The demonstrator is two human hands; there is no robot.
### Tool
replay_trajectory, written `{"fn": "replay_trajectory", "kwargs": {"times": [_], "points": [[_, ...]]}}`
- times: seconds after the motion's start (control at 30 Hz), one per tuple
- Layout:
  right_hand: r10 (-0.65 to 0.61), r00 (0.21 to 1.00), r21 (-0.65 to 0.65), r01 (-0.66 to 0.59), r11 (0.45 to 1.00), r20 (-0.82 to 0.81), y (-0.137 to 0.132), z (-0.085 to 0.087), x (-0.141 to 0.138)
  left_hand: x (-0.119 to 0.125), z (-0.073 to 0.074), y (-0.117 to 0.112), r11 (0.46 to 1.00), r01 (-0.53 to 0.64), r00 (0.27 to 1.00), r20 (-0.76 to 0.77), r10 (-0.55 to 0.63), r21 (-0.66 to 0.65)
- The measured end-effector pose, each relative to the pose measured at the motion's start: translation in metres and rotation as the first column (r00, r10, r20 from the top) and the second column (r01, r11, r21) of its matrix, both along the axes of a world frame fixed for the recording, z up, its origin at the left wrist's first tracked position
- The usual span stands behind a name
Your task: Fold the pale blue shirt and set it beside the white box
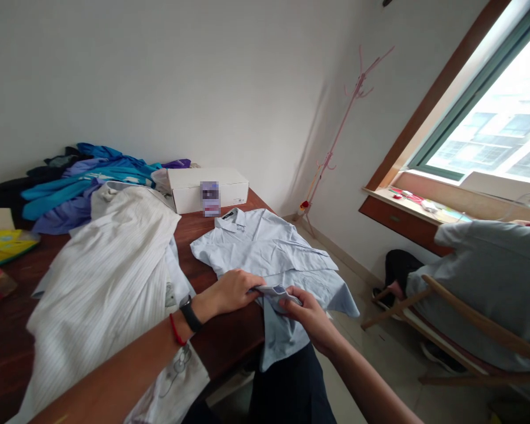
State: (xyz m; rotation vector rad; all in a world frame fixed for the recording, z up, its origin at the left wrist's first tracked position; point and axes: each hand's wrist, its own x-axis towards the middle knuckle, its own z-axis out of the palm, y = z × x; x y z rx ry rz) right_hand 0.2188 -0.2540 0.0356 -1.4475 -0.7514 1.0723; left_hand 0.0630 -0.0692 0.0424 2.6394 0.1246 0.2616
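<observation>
A light blue collared shirt (265, 247) lies on the dark wooden table (196, 268), its collar toward the white box and its lower part hanging over the front edge. My left hand (238, 288), wearing a dark wristband and a red cord, pinches a folded edge of the shirt between thumb and fingers. Close beside it, my right hand (307, 312) grips the same folded edge from the right. A small opening shows in the cloth between the two hands. Some of my fingertips are hidden by the fabric.
Left of the shirt lies a white striped garment (115, 253). Behind it are piled blue and purple clothes (101, 171). A white box (207, 182) stands at the back. Right are a pink coat rack (342, 126) and a wooden chair (468, 318) with grey cloth over it.
</observation>
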Motion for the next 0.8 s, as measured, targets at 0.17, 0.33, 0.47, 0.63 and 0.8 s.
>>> {"fn": "replay_trajectory", "kwargs": {"times": [0.17,0.33,0.47,0.63,0.8], "points": [[0.053,0.959,0.041,-0.067,0.997,0.277,-0.003,-0.002,-0.005,0.001,-0.006,-0.004,0.997,0.008,1.000,0.001,-0.008,0.071],[-0.013,0.709,0.021,-0.003,1.000,0.705,-0.007,-0.007,-0.017,0.000,-0.005,-0.001,0.999,0.040,0.999,-0.005,-0.040,0.014],[-0.038,0.638,0.034,0.019,0.999,0.769,-0.003,-0.011,-0.016,-0.004,0.002,0.001,0.999,0.018,1.000,-0.004,-0.018,-0.041],[-0.060,0.815,0.033,0.050,0.998,0.577,0.006,-0.011,0.005,-0.012,0.013,0.011,1.000,0.014,0.998,-0.055,-0.014,0.004],[-0.112,0.901,0.066,0.093,0.993,0.420,0.005,-0.013,0.009,-0.014,0.013,0.011,0.987,0.111,0.991,-0.091,-0.101,0.120]]}}
